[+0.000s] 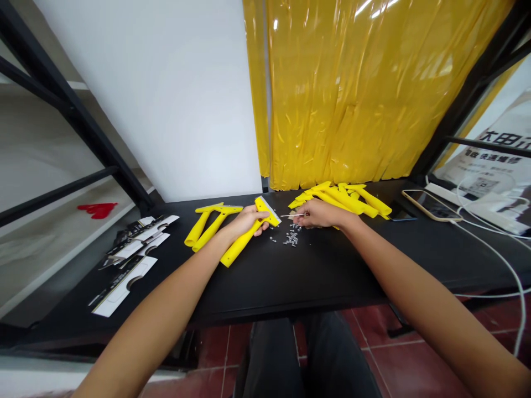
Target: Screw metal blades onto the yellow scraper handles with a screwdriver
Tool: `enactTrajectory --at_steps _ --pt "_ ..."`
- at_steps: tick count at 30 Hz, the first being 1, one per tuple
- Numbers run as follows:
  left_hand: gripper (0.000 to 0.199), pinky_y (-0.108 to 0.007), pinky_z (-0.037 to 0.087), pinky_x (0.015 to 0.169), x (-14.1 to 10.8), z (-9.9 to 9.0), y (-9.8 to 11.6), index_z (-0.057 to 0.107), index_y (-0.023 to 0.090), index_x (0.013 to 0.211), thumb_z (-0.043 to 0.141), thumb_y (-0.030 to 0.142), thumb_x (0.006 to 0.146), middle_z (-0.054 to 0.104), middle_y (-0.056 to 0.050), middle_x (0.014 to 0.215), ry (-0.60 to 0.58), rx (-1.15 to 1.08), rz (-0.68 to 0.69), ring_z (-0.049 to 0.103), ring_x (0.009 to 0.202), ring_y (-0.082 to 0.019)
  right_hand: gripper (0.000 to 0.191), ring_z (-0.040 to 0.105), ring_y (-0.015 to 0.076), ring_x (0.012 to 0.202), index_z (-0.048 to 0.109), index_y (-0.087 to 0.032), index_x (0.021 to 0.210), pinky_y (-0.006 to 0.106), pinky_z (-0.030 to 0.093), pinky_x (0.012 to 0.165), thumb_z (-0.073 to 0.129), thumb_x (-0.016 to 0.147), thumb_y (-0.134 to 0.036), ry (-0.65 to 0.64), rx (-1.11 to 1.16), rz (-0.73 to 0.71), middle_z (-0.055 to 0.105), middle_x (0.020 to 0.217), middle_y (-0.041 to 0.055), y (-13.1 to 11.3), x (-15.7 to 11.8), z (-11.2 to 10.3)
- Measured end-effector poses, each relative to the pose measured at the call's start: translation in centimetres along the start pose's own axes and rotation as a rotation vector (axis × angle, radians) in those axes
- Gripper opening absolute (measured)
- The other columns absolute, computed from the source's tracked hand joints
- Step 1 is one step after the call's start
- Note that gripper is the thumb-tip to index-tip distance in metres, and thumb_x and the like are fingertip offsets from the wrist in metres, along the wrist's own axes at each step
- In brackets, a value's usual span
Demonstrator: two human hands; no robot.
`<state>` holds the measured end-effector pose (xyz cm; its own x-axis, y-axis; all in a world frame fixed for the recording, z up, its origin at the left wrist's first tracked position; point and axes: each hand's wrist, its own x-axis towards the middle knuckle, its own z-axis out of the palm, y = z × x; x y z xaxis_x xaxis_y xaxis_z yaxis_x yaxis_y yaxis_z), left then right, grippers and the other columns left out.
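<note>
My left hand point(249, 220) is closed around a yellow scraper point(238, 250), whose wide head with a metal edge faces up and to the right. My right hand point(314, 214) pinches a thin screwdriver point(292, 215); its metal shaft points left toward the scraper head, and its handle is hidden by the fingers. Small screws point(291, 237) lie loose on the black table just below both hands. Two more yellow scrapers point(209, 228) lie left of my left hand. Behind my right hand is a heap of yellow scraper handles point(346, 199).
Printed cards point(124, 287) with cut-outs lie on the black table point(274, 287) at the left. A phone point(431, 204) with a white cable point(498, 257) rests at the right, with a dark flat device point(402, 212) beside it. A yellow plastic curtain point(352, 99) hangs behind.
</note>
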<state>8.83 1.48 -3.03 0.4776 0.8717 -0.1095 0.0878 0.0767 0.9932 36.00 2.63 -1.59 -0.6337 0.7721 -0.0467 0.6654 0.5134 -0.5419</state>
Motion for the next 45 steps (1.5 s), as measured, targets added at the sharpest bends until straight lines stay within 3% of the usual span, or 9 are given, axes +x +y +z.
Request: enactTrajectory --at_steps 5,12,24,29,34,45 --pt "0.018 -0.024 0.031 0.037 0.2 -0.2 -0.4 0.056 0.016 0.084 0.067 0.031 0.084 0.061 -0.003 0.059 -0.036 0.004 0.015 0.049 0.037 -0.01 0.02 0.064 0.0165 0.069 0.076 -0.018 0.094 0.026 0.044 0.066 0.064 0.079 -0.023 0.017 -0.026 -0.001 0.075 0.083 0.003 0.0 0.2 0.2" --pt "0.024 -0.023 0.033 0.039 -0.1 -0.2 -0.2 0.058 0.015 0.088 0.069 0.035 0.087 0.062 -0.004 0.064 -0.063 0.017 0.031 0.051 0.042 -0.009 0.011 0.057 0.0151 0.065 0.072 -0.017 0.085 0.027 0.039 0.063 0.065 0.081 -0.024 0.037 0.002 -0.047 0.07 0.075 0.0021 -0.2 0.5 0.6" --pt "0.019 -0.023 0.031 0.039 -0.1 -0.3 -0.2 0.059 0.016 0.087 0.068 0.032 0.087 0.061 -0.004 0.064 -0.034 0.012 0.043 0.048 0.042 -0.009 0.023 0.053 0.0122 0.057 0.072 -0.016 0.084 0.027 0.037 0.059 0.065 0.084 -0.038 0.083 0.08 0.004 0.064 0.068 0.0 -0.7 0.5 0.9" --pt "0.021 -0.024 0.031 0.039 0.2 -0.7 -0.5 0.057 0.016 0.091 0.069 0.033 0.087 0.061 -0.004 0.064 -0.031 -0.002 0.045 0.05 0.043 -0.01 0.019 0.056 0.0127 0.062 0.072 -0.017 0.088 0.025 0.039 0.061 0.068 0.08 -0.034 0.052 0.07 -0.012 0.066 0.072 -0.0005 -0.1 0.5 0.7" --pt "0.021 -0.024 0.032 0.039 0.2 -0.6 -0.4 0.056 0.016 0.089 0.069 0.032 0.087 0.062 -0.004 0.063 -0.025 -0.006 0.04 0.05 0.041 -0.009 0.02 0.057 0.0136 0.061 0.073 -0.017 0.086 0.026 0.039 0.057 0.071 0.076 -0.034 0.044 0.091 0.076 0.068 0.071 0.0006 0.2 0.3 0.3" --pt "0.018 -0.023 0.029 0.038 -0.2 0.1 0.4 0.054 0.017 0.086 0.068 0.029 0.086 0.062 -0.004 0.06 0.003 0.006 0.028 0.048 0.038 -0.009 0.016 0.062 0.0168 0.07 0.075 -0.018 0.086 0.027 0.042 0.064 0.069 0.076 -0.028 0.025 -0.001 0.009 0.073 0.078 0.0014 0.3 0.6 0.6"
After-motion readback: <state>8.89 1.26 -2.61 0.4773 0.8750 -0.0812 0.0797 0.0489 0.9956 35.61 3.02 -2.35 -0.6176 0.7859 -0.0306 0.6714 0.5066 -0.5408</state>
